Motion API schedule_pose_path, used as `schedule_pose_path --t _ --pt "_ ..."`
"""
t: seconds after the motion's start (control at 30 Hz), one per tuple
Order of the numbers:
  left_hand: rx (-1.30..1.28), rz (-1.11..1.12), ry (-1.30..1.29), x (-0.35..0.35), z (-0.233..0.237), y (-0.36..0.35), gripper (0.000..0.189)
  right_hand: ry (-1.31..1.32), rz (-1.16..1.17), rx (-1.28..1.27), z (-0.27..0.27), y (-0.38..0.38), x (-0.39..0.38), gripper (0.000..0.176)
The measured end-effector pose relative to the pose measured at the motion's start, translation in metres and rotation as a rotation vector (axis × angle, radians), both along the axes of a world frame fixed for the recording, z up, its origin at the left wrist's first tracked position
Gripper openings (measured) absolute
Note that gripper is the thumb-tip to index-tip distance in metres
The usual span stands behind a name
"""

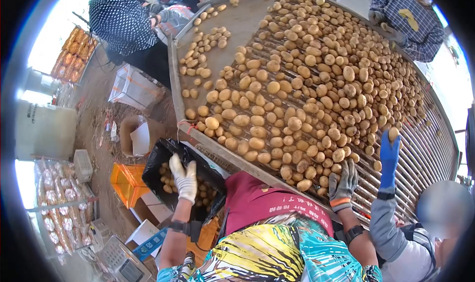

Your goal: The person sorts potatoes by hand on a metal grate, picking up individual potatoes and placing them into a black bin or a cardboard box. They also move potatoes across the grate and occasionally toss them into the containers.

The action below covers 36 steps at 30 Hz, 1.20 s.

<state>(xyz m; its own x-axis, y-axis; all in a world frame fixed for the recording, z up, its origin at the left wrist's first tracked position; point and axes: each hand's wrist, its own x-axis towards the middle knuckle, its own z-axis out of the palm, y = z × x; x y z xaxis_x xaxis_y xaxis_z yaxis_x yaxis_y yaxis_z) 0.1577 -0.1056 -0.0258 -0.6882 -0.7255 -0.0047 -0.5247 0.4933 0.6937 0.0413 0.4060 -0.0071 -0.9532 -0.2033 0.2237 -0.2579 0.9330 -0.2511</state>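
My left hand [185, 181], in a white glove, is over a box lined with a black plastic bag [154, 159]. Its fingers are spread, with nothing visible in them. Small potatoes [202, 195] lie inside the bag on both sides of the hand. My right hand [343, 184], in a grey glove with an orange cuff, rests at the near edge of a slatted sorting table [396, 195]. Its fingers point away from me, apart, beside the heap of potatoes [297, 123]. No potato shows in its grasp, though the palm side is hidden.
At my right, a co-worker's blue-gloved hand [389, 158] holds a potato [393, 133]. Other people stand across the table. An orange crate [129, 183], a cardboard box [129, 133] and a white bin [136, 88] stand on the floor at left. A scale [123, 262] is at lower left.
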Motion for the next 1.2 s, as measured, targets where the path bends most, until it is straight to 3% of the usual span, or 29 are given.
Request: schedule_pose_path --t 0.03,0.07,0.1,0.13,0.27,0.4,0.47,0.5,0.6,0.67,0.73,0.77,0.83,0.9,0.93,0.97,1.0,1.03,1.07,1.1,1.13,1.2 --pt "-0.228 -0.169 0.052 -0.031 0.008 0.011 0.076 0.003 0.005 0.001 0.001 0.000 -0.001 0.066" --pt "-0.155 -0.317 0.117 -0.071 0.042 0.027 0.078 0.013 -0.013 0.003 0.003 0.000 0.000 0.066" --pt "-0.343 -0.416 0.016 -0.095 0.045 0.033 0.082 -0.009 -0.007 0.004 0.005 0.000 0.000 0.066" --pt "-0.300 -0.545 -0.070 -0.123 0.058 0.039 0.085 -0.031 -0.006 0.004 0.006 0.000 0.001 0.066" --pt "-0.516 -0.699 -0.265 -0.188 0.018 0.018 0.084 -0.092 -0.053 -0.061 0.033 -0.007 0.008 0.065" --pt "-0.572 -0.834 -0.171 -0.235 0.009 -0.025 0.101 -0.073 -0.103 -0.032 0.047 -0.024 0.048 0.058" --pt "-0.585 -1.035 -0.209 -0.252 0.013 -0.026 0.095 0.004 -0.176 -0.058 0.052 -0.031 0.044 0.052" --pt "-0.533 -1.083 -0.029 -0.265 0.008 -0.030 0.093 -0.022 -0.228 -0.077 0.057 -0.035 0.038 0.051" --pt "-0.522 -0.947 -0.166 -0.302 -0.002 -0.047 0.076 -0.034 -0.277 -0.079 0.057 -0.035 0.043 0.051" --pt "-0.582 -0.967 -0.126 -0.325 -0.011 -0.056 0.073 -0.036 -0.300 -0.076 0.055 -0.034 0.044 0.051" --pt "-0.053 -0.788 -0.196 -0.347 -0.014 -0.064 0.065 -0.051 -0.329 -0.077 0.056 -0.035 0.044 0.051" --pt "-0.053 -0.797 -0.204 -0.355 -0.018 -0.066 0.065 -0.068 -0.333 -0.098 0.056 -0.035 0.043 0.050" --pt "-0.642 -0.732 -0.116 -0.373 -0.026 -0.064 0.057 -0.070 -0.341 -0.075 0.053 -0.035 0.044 0.050" --pt "-0.778 -0.704 0.293 -0.372 0.004 -0.001 0.048 -0.070 -0.351 -0.067 0.050 -0.032 0.044 0.050" --pt "-0.547 -0.840 0.163 -0.350 0.067 0.066 0.036 -0.073 -0.352 -0.065 0.049 -0.032 0.044 0.050" --pt "-0.046 -0.962 0.150 -0.339 0.060 0.107 0.023 -0.111 -0.364 -0.089 0.056 -0.034 0.042 0.050" --pt "-0.118 -1.138 0.252 -0.308 0.060 0.158 0.018 -0.107 -0.373 -0.085 0.056 -0.033 0.042 0.050" --pt "-0.029 -1.324 0.413 -0.280 0.062 0.209 0.020 -0.107 -0.382 -0.075 0.055 -0.032 0.041 0.051" --pt "0.065 -1.463 -0.121 -0.296 0.103 0.213 0.032 -0.112 -0.389 -0.068 0.053 -0.033 0.042 0.051" --pt "0.003 -1.827 0.117 -0.227 0.098 0.289 0.043 -0.118 -0.416 -0.090 0.048 -0.031 0.046 0.052" --pt "0.128 -2.119 0.278 -0.206 0.086 0.318 0.055 -0.121 -0.417 -0.088 0.040 -0.025 0.049 0.052" --pt "-0.029 -2.139 0.571 -0.165 0.051 0.356 0.066 -0.174 -0.409 -0.116 0.020 -0.011 0.057 0.053"
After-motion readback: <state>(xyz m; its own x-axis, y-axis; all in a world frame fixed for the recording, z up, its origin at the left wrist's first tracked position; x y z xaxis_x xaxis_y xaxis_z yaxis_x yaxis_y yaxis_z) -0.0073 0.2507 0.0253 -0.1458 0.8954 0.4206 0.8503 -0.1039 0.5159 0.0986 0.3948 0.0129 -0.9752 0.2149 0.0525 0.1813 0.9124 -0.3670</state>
